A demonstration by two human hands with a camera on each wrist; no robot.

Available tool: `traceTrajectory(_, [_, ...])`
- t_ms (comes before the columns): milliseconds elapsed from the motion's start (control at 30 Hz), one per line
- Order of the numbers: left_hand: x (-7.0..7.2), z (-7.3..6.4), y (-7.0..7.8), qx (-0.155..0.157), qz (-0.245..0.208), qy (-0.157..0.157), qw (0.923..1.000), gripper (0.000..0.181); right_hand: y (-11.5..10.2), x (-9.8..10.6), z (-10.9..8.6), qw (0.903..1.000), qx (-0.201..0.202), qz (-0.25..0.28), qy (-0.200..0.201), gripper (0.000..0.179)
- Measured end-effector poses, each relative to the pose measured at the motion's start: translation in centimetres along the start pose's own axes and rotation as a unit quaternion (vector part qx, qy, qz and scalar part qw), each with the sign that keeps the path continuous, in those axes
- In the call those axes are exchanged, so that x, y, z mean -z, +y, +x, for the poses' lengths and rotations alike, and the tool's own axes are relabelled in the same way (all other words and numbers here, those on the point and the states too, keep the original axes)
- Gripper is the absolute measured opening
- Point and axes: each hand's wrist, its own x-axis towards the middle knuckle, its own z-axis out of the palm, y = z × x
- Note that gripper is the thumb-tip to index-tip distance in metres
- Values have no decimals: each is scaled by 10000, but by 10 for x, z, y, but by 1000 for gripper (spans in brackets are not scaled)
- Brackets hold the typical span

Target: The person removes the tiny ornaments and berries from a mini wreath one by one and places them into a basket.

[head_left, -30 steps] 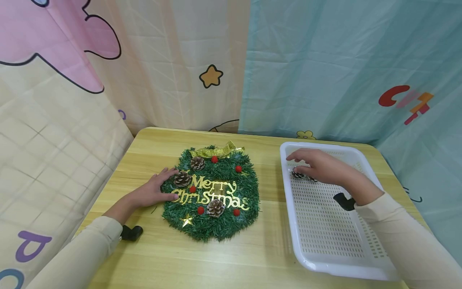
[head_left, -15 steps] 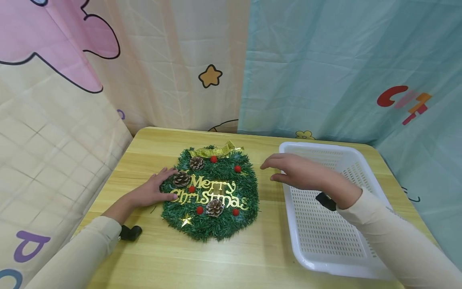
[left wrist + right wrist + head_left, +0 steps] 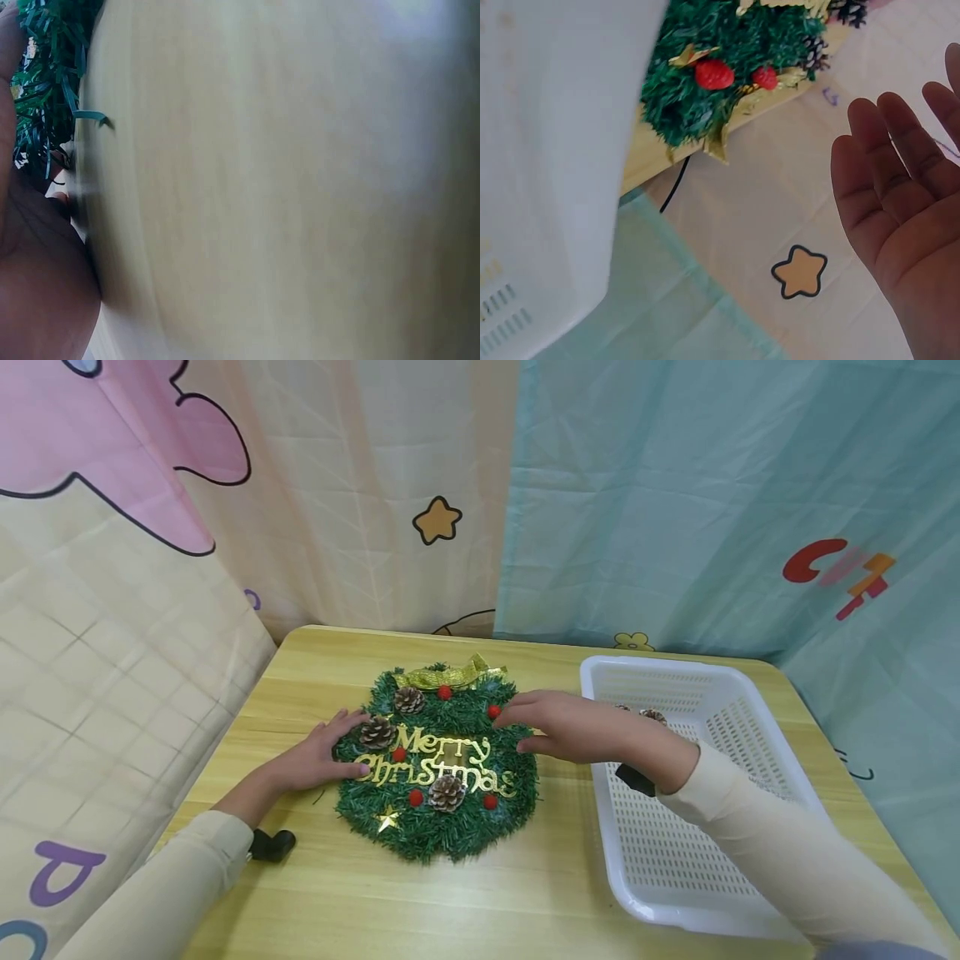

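A green tinsel Christmas wreath (image 3: 450, 839) lies on the table, with gold "Merry Christmas" lettering (image 3: 450, 747), pine cones (image 3: 447, 793), red berries (image 3: 490, 802) and a gold ribbon (image 3: 450, 675). My left hand (image 3: 318, 756) rests against its left side, thumb by the lettering and fingers beside a pine cone. In the left wrist view the palm (image 3: 37, 262) lies low beside the tinsel. Above the wreath's right edge hovers my right hand (image 3: 573, 727), fingers stretched to the left. The right wrist view shows its bare palm (image 3: 922, 232), holding nothing.
A white plastic basket (image 3: 611, 860) with slotted sides stands at the right, under my right forearm. Pine cones (image 3: 652, 716) lie in its far left part. Behind the wooden table (image 3: 465, 902) hang printed curtains (image 3: 637, 510). Black wrist camera mounts (image 3: 272, 845) sit at both sleeves.
My right hand has moved left, out of the basket, over its rim and up to the wreath's right edge. The left hand and the wreath have stayed in place.
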Motion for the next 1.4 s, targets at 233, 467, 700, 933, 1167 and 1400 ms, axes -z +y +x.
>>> traceTrajectory(233, [2, -1, 1, 39, -4, -10, 10000, 93, -8, -7, 20, 9995, 206, 104, -214, 37])
traceTrajectory(467, [0, -1, 2, -15, 7, 48, 10000, 92, -12, -14, 38, 9984, 370, 126, -415, 38])
traceTrajectory(700, [1, -1, 4, 27, -2, -8, 10000, 93, -16, -22, 56, 9952, 94, 257, -935, 41])
traceTrajectory(933, [0, 0, 2, -23, -22, -12, 10000, 94, -19, -37, 73, 9903, -45, 439, -1320, 42])
traceTrajectory(1167, [0, 1, 0, -15, 13, -14, 10000, 93, -21, -50, 84, 9856, -154, 367, -1643, 45])
traceTrajectory(1400, [0, 0, 1, 18, -21, -10, 10000, 93, -24, -57, 89, 9822, -150, 330, -1843, 45])
